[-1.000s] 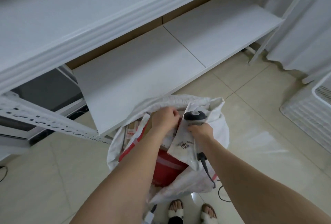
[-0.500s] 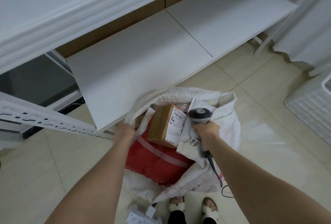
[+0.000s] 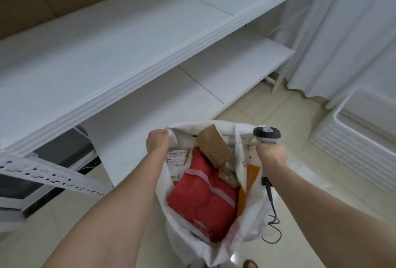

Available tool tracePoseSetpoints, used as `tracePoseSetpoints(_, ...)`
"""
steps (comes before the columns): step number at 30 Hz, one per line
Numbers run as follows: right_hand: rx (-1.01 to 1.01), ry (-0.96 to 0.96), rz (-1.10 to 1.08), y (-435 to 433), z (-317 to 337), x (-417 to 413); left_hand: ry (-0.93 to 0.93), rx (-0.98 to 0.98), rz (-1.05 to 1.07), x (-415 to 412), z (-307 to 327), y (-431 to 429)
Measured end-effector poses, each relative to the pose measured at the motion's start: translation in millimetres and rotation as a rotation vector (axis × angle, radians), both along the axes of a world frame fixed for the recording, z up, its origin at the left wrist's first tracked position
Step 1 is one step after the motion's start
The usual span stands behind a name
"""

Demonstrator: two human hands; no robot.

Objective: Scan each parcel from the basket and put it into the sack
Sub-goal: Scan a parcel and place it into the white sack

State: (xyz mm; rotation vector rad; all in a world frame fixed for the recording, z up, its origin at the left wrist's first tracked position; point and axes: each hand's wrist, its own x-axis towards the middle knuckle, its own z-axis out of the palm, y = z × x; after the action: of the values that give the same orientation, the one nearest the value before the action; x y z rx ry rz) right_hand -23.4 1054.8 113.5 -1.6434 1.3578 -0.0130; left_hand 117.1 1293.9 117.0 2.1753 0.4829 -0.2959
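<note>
Left hand (image 3: pixel 157 142) gripped the sack (image 3: pixel 252 225) rim, right hand (image 3: pixel 271 156) clutched the scanner (image 3: pixel 266 134), over beige floor tiles (image 3: pixel 300 182) beside white shelves (image 3: pixel 128 53).

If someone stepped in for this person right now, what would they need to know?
Left hand grips the sack rim, holding it open.
Right hand holds the scanner and seems to pinch the opposite rim.
Inside the sack: a red parcel, a brown parcel, a labelled box.
The white basket sits on the floor to the right; its contents are out of sight, so check it for parcels left.
</note>
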Motion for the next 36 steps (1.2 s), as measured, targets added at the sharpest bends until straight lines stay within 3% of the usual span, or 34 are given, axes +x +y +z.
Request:
tracePoseSetpoints(6,-0.01,-0.118,-0.098,-2.7,35.9,-10.2,-0.145,-0.012,0.033,-9.2,43.2,-30.8)
tracePoseSetpoints(12,0.201,-0.008,-0.096,-3.5,6.8,-30.6,0.099,0.093,0.095,-26.1,-12.7,-5.9)
tracePoseSetpoints(19,0.292,-0.057,-0.099,-4.1,-16.7,-10.2,0.071,0.007,0.087,-16.9,-39.5,-15.7)
tracePoseSetpoints(24,0.307,-0.039,-0.11,-1.5,-30.8,-3.3,0.322,0.035,0.215,-36.3,-69.0,13.5)
tracePoseSetpoints(30,0.43,0.101,-0.048,12.8,-75.2,-27.9,0.659,-0.099,0.29,-94.7,-123.2,31.3)
tracePoseSetpoints(36,0.526,0.009,-0.082,29.5,-53.5,-33.4,0.482,-0.063,0.234,-82.0,-131.2,23.9)
